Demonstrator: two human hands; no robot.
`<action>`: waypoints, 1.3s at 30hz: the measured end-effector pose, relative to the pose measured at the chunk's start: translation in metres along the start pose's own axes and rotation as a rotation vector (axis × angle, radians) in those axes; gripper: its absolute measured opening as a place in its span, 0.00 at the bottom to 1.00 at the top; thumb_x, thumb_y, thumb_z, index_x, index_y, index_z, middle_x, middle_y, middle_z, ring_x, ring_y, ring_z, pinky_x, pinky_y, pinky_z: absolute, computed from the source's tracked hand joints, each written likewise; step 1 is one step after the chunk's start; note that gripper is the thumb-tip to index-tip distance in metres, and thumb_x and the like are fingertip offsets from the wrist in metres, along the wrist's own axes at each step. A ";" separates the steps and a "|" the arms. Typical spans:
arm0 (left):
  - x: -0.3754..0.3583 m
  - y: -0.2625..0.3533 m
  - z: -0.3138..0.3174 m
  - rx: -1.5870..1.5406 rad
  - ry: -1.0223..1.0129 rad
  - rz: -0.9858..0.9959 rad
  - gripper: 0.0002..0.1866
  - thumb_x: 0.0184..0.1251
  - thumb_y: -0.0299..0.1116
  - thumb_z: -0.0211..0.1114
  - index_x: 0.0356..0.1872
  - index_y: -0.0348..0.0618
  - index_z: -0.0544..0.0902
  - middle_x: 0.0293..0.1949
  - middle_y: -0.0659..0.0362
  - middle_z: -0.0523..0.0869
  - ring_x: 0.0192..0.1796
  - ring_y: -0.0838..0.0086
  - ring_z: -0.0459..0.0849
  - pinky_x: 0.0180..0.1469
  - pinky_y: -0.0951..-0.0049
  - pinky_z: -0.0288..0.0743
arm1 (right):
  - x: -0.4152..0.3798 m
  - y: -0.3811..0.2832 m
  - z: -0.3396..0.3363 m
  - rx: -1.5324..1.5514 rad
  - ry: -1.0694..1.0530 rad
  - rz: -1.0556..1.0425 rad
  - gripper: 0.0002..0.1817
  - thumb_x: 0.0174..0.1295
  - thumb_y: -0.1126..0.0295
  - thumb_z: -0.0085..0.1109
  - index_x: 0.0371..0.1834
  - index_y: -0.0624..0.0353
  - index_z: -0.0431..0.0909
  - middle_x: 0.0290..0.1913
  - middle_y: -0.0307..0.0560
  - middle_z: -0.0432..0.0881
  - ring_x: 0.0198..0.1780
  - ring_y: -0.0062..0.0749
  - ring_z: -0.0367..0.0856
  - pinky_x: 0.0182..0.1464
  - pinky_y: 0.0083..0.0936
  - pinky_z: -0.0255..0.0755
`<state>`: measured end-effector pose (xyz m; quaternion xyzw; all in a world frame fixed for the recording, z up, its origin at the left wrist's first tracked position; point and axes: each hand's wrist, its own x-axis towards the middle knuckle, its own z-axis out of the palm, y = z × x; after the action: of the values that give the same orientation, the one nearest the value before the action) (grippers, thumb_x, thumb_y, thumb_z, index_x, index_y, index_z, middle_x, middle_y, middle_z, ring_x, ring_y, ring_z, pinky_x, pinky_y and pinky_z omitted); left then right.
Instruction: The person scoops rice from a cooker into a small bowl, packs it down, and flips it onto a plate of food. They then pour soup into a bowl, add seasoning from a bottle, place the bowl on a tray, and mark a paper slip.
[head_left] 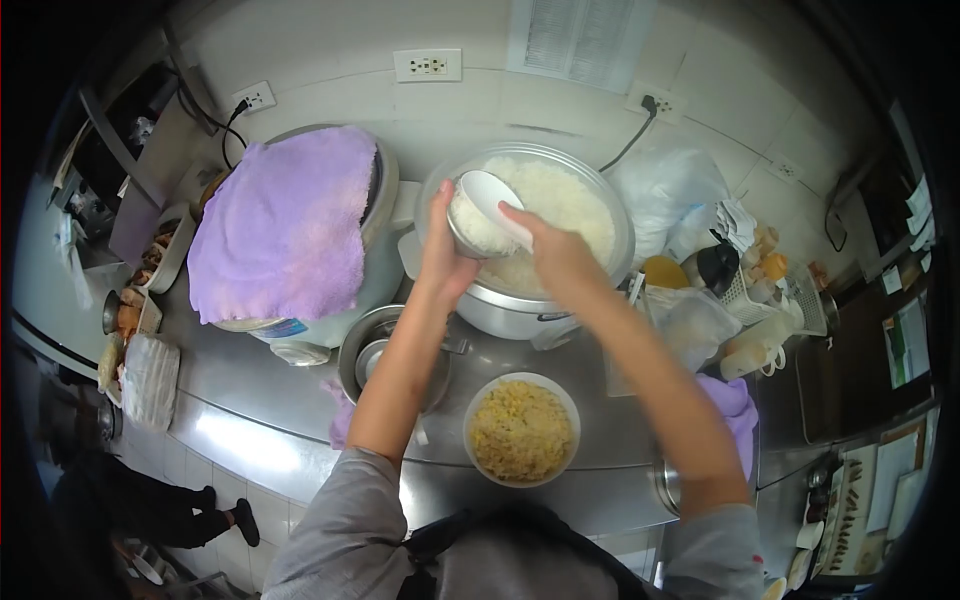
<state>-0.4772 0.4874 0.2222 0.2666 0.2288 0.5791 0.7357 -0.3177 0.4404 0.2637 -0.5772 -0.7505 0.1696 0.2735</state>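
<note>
My left hand is wrapped round a small bowl of white rice, held above the left rim of an open rice cooker. In my right hand is a white rice paddle, its rounded blade over the rice in the small bowl. White rice fills much of the cooker. Below it on the steel counter stands a white bowl of yellowish fried rice.
A second cooker under a purple towel stands on the left. A metal pot is beside my left forearm. Plastic containers and a white basket are at the right. Another person's legs show at lower left.
</note>
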 end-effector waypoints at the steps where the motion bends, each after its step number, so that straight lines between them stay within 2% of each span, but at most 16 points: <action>1: 0.003 0.001 0.001 -0.025 0.022 -0.028 0.37 0.64 0.69 0.51 0.60 0.49 0.74 0.58 0.54 0.79 0.60 0.60 0.77 0.61 0.49 0.69 | 0.007 -0.003 -0.013 0.036 -0.040 0.028 0.30 0.65 0.78 0.42 0.67 0.31 0.70 0.28 0.66 0.77 0.29 0.54 0.80 0.37 0.39 0.73; 2: 0.006 0.001 0.002 -0.018 0.051 -0.007 0.37 0.64 0.70 0.50 0.60 0.50 0.74 0.57 0.54 0.79 0.59 0.60 0.77 0.61 0.48 0.69 | 0.012 -0.006 -0.018 0.069 -0.082 0.052 0.31 0.64 0.79 0.42 0.67 0.32 0.70 0.28 0.66 0.77 0.29 0.55 0.80 0.37 0.40 0.73; 5: 0.008 0.009 0.012 0.009 0.101 0.025 0.39 0.64 0.72 0.47 0.60 0.48 0.74 0.56 0.53 0.79 0.58 0.59 0.77 0.60 0.47 0.69 | -0.001 -0.012 0.002 -0.103 -0.004 -0.078 0.32 0.62 0.80 0.42 0.67 0.33 0.70 0.27 0.65 0.78 0.29 0.54 0.80 0.37 0.43 0.73; 8: 0.007 0.009 0.019 0.057 0.103 0.056 0.40 0.64 0.72 0.46 0.60 0.47 0.73 0.56 0.54 0.78 0.58 0.59 0.77 0.60 0.47 0.69 | -0.010 -0.022 0.008 -0.218 0.000 -0.033 0.32 0.62 0.80 0.41 0.68 0.34 0.70 0.27 0.64 0.78 0.29 0.55 0.80 0.36 0.44 0.74; 11: 0.001 0.007 0.012 0.023 0.033 0.024 0.40 0.63 0.71 0.50 0.62 0.47 0.72 0.59 0.54 0.77 0.61 0.58 0.76 0.61 0.47 0.68 | -0.006 -0.012 0.000 -0.111 -0.054 -0.058 0.32 0.63 0.80 0.40 0.69 0.35 0.69 0.26 0.63 0.79 0.28 0.52 0.80 0.35 0.43 0.74; 14: 0.000 0.014 0.020 -0.059 -0.082 0.012 0.39 0.63 0.70 0.51 0.63 0.48 0.71 0.62 0.54 0.75 0.63 0.58 0.74 0.62 0.47 0.67 | -0.001 -0.022 -0.049 0.429 -0.164 0.281 0.29 0.66 0.76 0.40 0.68 0.34 0.69 0.29 0.63 0.80 0.33 0.54 0.83 0.41 0.46 0.76; 15: -0.003 0.017 0.022 -0.093 -0.113 0.016 0.39 0.63 0.70 0.51 0.63 0.49 0.71 0.63 0.54 0.74 0.64 0.58 0.74 0.63 0.47 0.67 | 0.001 -0.018 -0.050 0.303 -0.140 0.266 0.28 0.69 0.76 0.34 0.68 0.34 0.69 0.25 0.56 0.79 0.24 0.43 0.80 0.32 0.39 0.77; 18: 0.001 0.020 0.030 0.059 -0.079 0.002 0.39 0.64 0.69 0.50 0.65 0.49 0.70 0.64 0.54 0.73 0.66 0.58 0.72 0.64 0.46 0.65 | 0.006 0.033 0.011 -0.035 0.259 -0.202 0.27 0.70 0.75 0.37 0.67 0.35 0.70 0.21 0.54 0.77 0.15 0.34 0.75 0.20 0.29 0.74; 21: 0.008 0.013 0.021 0.055 -0.067 -0.019 0.38 0.64 0.68 0.51 0.65 0.50 0.70 0.65 0.53 0.72 0.66 0.57 0.71 0.65 0.44 0.63 | 0.014 0.048 0.003 0.024 0.186 -0.260 0.27 0.69 0.76 0.40 0.68 0.34 0.70 0.19 0.55 0.77 0.14 0.35 0.75 0.19 0.28 0.72; 24: 0.012 0.013 0.020 -0.102 -0.075 -0.101 0.37 0.64 0.67 0.53 0.65 0.50 0.70 0.65 0.53 0.72 0.66 0.56 0.71 0.65 0.41 0.62 | 0.017 0.028 -0.050 0.335 -0.102 0.145 0.31 0.64 0.78 0.42 0.68 0.32 0.68 0.24 0.62 0.78 0.23 0.49 0.80 0.30 0.38 0.75; 27: 0.016 0.011 0.024 -0.143 0.011 -0.123 0.38 0.63 0.68 0.53 0.64 0.49 0.70 0.65 0.52 0.72 0.67 0.55 0.70 0.66 0.41 0.62 | 0.012 0.037 -0.037 -0.005 0.129 -0.109 0.33 0.62 0.79 0.43 0.68 0.28 0.68 0.24 0.60 0.79 0.25 0.50 0.80 0.33 0.41 0.76; 30: 0.018 0.007 0.024 -0.031 0.010 -0.164 0.39 0.62 0.68 0.52 0.65 0.50 0.69 0.65 0.52 0.71 0.67 0.55 0.70 0.65 0.41 0.62 | -0.001 0.038 -0.010 -0.210 0.006 -0.176 0.34 0.61 0.78 0.44 0.67 0.25 0.69 0.23 0.59 0.78 0.23 0.49 0.79 0.31 0.41 0.77; 31: 0.020 0.005 0.023 -0.045 0.023 -0.178 0.38 0.62 0.68 0.52 0.65 0.50 0.70 0.65 0.52 0.71 0.67 0.55 0.70 0.65 0.41 0.62 | -0.003 0.032 -0.010 -0.281 0.044 -0.175 0.33 0.62 0.78 0.44 0.67 0.24 0.69 0.23 0.60 0.78 0.24 0.50 0.80 0.32 0.42 0.76; 34: 0.020 -0.002 0.011 -0.072 0.050 -0.199 0.38 0.62 0.67 0.53 0.65 0.52 0.70 0.65 0.52 0.71 0.66 0.55 0.70 0.64 0.41 0.63 | 0.004 0.023 -0.015 -0.233 -0.091 -0.075 0.33 0.62 0.78 0.43 0.68 0.26 0.68 0.26 0.61 0.79 0.26 0.51 0.81 0.33 0.42 0.76; 37: 0.017 0.000 0.015 -0.084 0.001 -0.178 0.38 0.62 0.68 0.52 0.66 0.53 0.69 0.65 0.52 0.72 0.65 0.55 0.72 0.63 0.41 0.65 | 0.017 -0.005 -0.059 0.183 -0.311 0.231 0.34 0.61 0.78 0.42 0.68 0.28 0.68 0.28 0.64 0.79 0.29 0.54 0.82 0.36 0.44 0.75; 39: 0.010 0.005 0.020 -0.120 -0.029 -0.175 0.38 0.63 0.68 0.51 0.67 0.53 0.69 0.65 0.52 0.72 0.65 0.55 0.72 0.62 0.41 0.66 | 0.016 0.019 -0.022 -0.088 -0.051 -0.048 0.33 0.63 0.78 0.40 0.69 0.30 0.68 0.24 0.60 0.78 0.26 0.48 0.81 0.32 0.41 0.76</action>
<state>-0.4654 0.4960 0.2404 0.2094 0.2052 0.5213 0.8015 -0.2928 0.4595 0.2738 -0.5660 -0.7775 0.1445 0.2329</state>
